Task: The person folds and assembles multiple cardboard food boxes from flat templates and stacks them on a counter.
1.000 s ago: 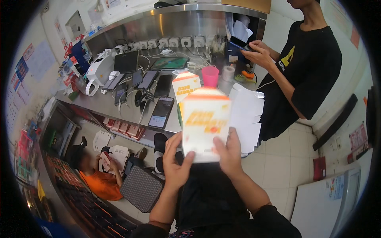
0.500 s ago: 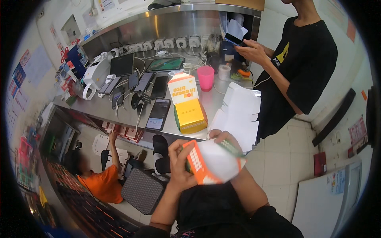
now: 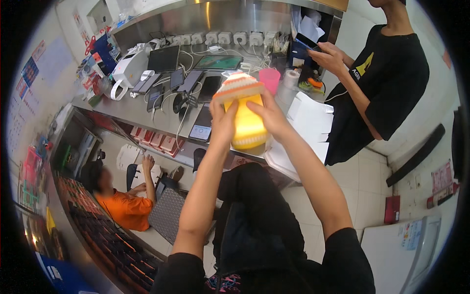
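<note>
My left hand and my right hand are closed on the sides of a yellow carton at the table's front edge. Both thumbs press on its near face. At its far end a white flap with orange edging stands up, blurred by motion. I cannot tell whether this is one carton or two set together. Right of my right hand lie flat white cardboard sheets. A pink cup stands just beyond that hand, partly hidden. Beside my left hand lies a phone with a lit screen.
Several phones, a tablet and tangled cables cover the metal table; chargers line its back. At the right a person in black holds a phone. Low on the left, a person in orange sits near a dark grey stool.
My hands have moved forward and up, from the white, orange and green carton held near me to the table's edge, where the yellow carton stood. The view has shifted slightly.
</note>
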### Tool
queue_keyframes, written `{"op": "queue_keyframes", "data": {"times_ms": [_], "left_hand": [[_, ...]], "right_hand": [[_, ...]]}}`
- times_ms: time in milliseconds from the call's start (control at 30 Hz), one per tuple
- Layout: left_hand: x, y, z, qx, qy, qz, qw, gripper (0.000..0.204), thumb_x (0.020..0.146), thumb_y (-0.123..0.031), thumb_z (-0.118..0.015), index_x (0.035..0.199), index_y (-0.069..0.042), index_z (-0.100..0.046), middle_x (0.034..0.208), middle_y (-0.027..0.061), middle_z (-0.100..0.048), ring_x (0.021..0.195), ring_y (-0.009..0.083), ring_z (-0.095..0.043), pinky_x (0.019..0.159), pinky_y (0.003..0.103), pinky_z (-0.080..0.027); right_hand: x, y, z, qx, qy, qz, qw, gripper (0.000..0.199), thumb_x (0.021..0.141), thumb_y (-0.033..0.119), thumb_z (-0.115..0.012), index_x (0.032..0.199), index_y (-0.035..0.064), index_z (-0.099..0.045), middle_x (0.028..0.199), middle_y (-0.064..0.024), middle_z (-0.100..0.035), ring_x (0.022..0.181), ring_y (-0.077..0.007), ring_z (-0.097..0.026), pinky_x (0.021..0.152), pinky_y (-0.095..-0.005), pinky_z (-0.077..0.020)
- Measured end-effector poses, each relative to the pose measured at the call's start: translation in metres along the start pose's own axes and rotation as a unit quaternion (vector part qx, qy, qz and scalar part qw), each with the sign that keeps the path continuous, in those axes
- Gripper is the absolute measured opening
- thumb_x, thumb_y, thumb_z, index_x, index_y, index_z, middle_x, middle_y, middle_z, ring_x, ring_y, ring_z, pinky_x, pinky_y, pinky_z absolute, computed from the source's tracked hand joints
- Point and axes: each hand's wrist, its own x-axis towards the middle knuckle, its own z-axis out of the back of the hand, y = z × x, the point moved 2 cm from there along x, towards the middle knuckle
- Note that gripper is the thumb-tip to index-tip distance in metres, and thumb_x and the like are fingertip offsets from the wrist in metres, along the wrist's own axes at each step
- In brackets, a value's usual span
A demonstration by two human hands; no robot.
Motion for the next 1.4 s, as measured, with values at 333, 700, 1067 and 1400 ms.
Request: {"op": "queue_keyframes", "data": {"times_ms": [333, 700, 1067, 1400], "left_hand": [[0.043, 0.101, 0.0, 0.234, 0.054, 0.082, 0.967, 0.057, 0.102, -0.025, -0.06, 0.146, 0.003, -0.038, 0.14, 0.0201, -0.054, 0.128, 0.0263, -0.054, 0.105, 0.036, -0.043], [0.038, 0.109, -0.009, 0.194, 0.025, 0.108, 0.975, 0.087, 0.092, -0.03, -0.068, 0.15, 0.013, -0.018, 0.148, 0.0419, -0.03, 0.14, 0.0504, -0.036, 0.117, 0.046, -0.032], [0.031, 0.093, 0.003, 0.219, -0.025, 0.071, 0.973, 0.074, 0.089, -0.03, -0.073, 0.141, 0.007, -0.037, 0.136, 0.0359, -0.047, 0.128, 0.0483, -0.049, 0.108, 0.049, -0.042], [-0.029, 0.02, -0.011, 0.233, -0.216, -0.245, 0.916, 0.066, 0.089, -0.015, -0.071, 0.142, 0.006, -0.04, 0.134, 0.0274, -0.047, 0.129, 0.0415, -0.045, 0.111, 0.048, -0.034]], "right_hand": [[0.03, -0.101, 0.033, -0.184, -0.052, -0.001, 0.982, 0.056, 0.095, 0.019, -0.064, 0.144, -0.0011, -0.044, 0.134, -0.0124, -0.058, 0.128, -0.0237, -0.055, 0.107, -0.0359, -0.0421], [0.071, -0.055, -0.007, -0.599, 0.055, -0.005, 0.799, 0.055, 0.094, 0.039, -0.063, 0.135, 0.0036, -0.058, 0.14, -0.0245, -0.055, 0.129, -0.0406, -0.053, 0.109, -0.0438, -0.0421], [-0.042, 0.008, 0.037, -0.52, 0.151, 0.051, 0.839, 0.076, 0.084, 0.039, -0.078, 0.144, 0.0021, -0.051, 0.147, -0.026, -0.051, 0.137, -0.0381, -0.049, 0.116, -0.0433, -0.0362], [-0.14, 0.022, 0.109, -0.617, 0.238, -0.098, 0.743, 0.069, 0.084, 0.048, -0.076, 0.139, 0.0088, -0.061, 0.15, -0.0246, -0.047, 0.139, -0.0389, -0.045, 0.116, -0.044, -0.0349]]}}
